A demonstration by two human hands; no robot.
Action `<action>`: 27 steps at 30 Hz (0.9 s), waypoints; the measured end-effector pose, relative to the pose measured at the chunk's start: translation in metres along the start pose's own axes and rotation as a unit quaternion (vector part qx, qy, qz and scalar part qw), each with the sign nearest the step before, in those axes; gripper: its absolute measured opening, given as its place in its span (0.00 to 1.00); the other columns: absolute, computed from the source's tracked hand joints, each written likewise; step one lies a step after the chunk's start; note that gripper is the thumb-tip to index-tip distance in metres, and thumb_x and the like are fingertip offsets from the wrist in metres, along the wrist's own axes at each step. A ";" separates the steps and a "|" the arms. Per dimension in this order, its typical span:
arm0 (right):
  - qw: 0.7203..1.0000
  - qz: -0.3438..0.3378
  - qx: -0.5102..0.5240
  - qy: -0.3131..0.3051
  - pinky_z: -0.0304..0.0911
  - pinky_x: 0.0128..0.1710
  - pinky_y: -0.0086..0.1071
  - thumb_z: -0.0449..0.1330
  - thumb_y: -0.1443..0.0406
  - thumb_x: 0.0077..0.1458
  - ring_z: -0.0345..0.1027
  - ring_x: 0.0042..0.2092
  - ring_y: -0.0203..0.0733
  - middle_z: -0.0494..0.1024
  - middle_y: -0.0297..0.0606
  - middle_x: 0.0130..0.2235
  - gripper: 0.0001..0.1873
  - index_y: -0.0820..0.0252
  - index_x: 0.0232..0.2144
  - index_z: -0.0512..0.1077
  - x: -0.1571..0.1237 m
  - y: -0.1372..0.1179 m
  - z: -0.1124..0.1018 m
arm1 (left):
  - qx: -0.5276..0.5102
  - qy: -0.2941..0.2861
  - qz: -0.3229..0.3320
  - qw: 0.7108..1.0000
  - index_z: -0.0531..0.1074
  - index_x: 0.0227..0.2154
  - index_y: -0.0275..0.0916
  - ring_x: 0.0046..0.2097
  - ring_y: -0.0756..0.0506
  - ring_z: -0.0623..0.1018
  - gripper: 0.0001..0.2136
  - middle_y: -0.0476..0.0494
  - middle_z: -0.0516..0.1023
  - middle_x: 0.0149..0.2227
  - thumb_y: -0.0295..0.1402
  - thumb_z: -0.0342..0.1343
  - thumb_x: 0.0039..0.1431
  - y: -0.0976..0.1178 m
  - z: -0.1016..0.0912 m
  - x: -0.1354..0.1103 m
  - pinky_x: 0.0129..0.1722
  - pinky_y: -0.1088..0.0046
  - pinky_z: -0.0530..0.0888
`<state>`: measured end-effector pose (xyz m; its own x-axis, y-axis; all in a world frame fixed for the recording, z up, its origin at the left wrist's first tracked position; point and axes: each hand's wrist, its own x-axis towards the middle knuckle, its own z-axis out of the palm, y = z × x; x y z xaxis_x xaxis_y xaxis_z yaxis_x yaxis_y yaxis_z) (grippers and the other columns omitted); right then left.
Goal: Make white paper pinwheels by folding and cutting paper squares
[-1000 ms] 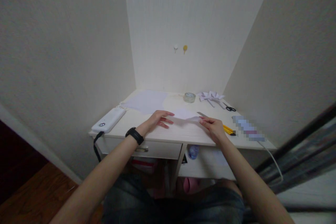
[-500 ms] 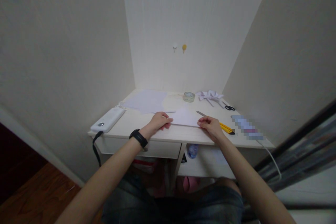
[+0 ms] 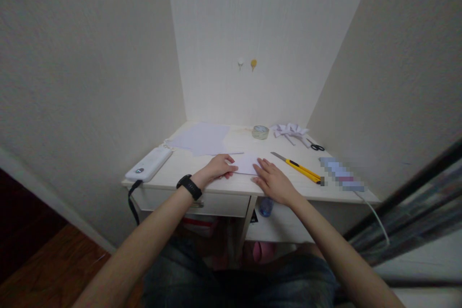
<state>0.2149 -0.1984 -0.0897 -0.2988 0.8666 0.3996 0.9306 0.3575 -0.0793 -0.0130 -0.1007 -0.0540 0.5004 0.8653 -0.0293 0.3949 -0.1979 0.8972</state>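
A white paper piece (image 3: 246, 164) lies at the desk's front edge, between my two hands. Its left end is pinched between the thumb and fingers of my left hand (image 3: 221, 167), which wears a black watch. My right hand (image 3: 272, 180) rests on the right part of the paper with its fingers stretched out, covering that end. To the right of this hand a yellow utility knife (image 3: 301, 168) lies with its blade out, pointing to the back left. Behind my left hand are flat white sheets (image 3: 202, 138).
At the back stand a roll of clear tape (image 3: 260, 132) and folded white paper strips (image 3: 290, 130), with black scissors (image 3: 316, 147) beside them. A white device (image 3: 148, 164) with a black strap sits at the left edge. A pixelated flat object (image 3: 341, 173) with a white cable lies right.
My right hand has moved left from the paper's right corner and now lies flat over it, uncovering the utility knife's handle. My left hand keeps its place.
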 end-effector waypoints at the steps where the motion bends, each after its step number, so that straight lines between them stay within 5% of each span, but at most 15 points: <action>1: 1.000 0.007 -0.002 -0.022 0.48 0.65 0.53 0.43 0.51 0.66 0.48 0.68 0.58 0.59 0.53 0.66 0.32 0.65 0.62 0.63 -0.001 0.000 0.001 | 0.031 0.008 0.008 0.999 0.71 0.40 0.33 0.21 0.48 0.72 0.17 0.46 0.74 0.20 0.37 0.64 0.50 0.000 -0.002 0.000 0.22 0.75 0.64; 4: 0.997 0.008 -0.002 -0.079 0.46 0.65 0.56 0.38 0.48 0.67 0.45 0.69 0.59 0.58 0.52 0.67 0.36 0.66 0.64 0.60 -0.003 0.004 0.002 | 0.199 0.104 0.064 0.972 0.74 0.39 0.33 0.38 0.37 0.79 0.18 0.36 0.78 0.32 0.39 0.66 0.47 0.003 -0.001 -0.005 0.39 0.65 0.72; 6: 0.996 0.008 -0.003 -0.094 0.44 0.65 0.57 0.37 0.47 0.66 0.44 0.69 0.59 0.55 0.52 0.67 0.37 0.67 0.65 0.57 -0.003 0.006 0.003 | 0.296 0.157 0.137 0.932 0.74 0.44 0.33 0.53 0.31 0.73 0.18 0.28 0.76 0.47 0.39 0.62 0.53 0.007 0.009 -0.012 0.53 0.57 0.68; 10: 0.995 0.013 -0.004 -0.097 0.45 0.65 0.58 0.38 0.47 0.66 0.43 0.69 0.59 0.53 0.51 0.68 0.37 0.64 0.67 0.54 -0.001 0.007 0.005 | 0.394 0.054 0.311 0.863 0.67 0.57 0.36 0.69 0.35 0.54 0.21 0.33 0.62 0.65 0.37 0.48 0.65 0.012 0.041 -0.024 0.66 0.51 0.49; 15: 0.997 -0.013 -0.041 -0.060 0.41 0.67 0.53 0.39 0.57 0.67 0.42 0.70 0.55 0.53 0.50 0.68 0.32 0.70 0.66 0.54 -0.003 0.001 0.004 | 0.447 -0.007 0.231 0.864 0.58 0.63 0.28 0.68 0.33 0.54 0.26 0.27 0.56 0.67 0.37 0.38 0.68 0.003 0.060 -0.021 0.65 0.49 0.50; 19: 0.998 -0.029 -0.038 -0.030 0.43 0.68 0.51 0.40 0.61 0.66 0.43 0.69 0.53 0.54 0.50 0.67 0.30 0.70 0.66 0.54 -0.006 -0.007 0.006 | 0.449 -0.008 0.234 0.862 0.57 0.65 0.30 0.69 0.34 0.54 0.26 0.29 0.55 0.67 0.36 0.39 0.67 -0.003 0.059 -0.019 0.66 0.50 0.48; 27: 0.995 -0.017 0.013 -0.098 0.47 0.66 0.52 0.39 0.55 0.68 0.45 0.69 0.51 0.55 0.43 0.68 0.30 0.61 0.67 0.54 -0.012 0.004 0.000 | 0.463 -0.016 0.229 0.856 0.55 0.65 0.30 0.69 0.33 0.52 0.27 0.28 0.52 0.68 0.37 0.38 0.67 -0.004 0.051 -0.023 0.65 0.49 0.48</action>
<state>0.2219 -0.2073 -0.0946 -0.3681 0.9040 0.2175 0.9142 0.3946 -0.0928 0.0133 -0.1429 -0.0794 0.7817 0.5884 0.2067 0.5850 -0.8067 0.0838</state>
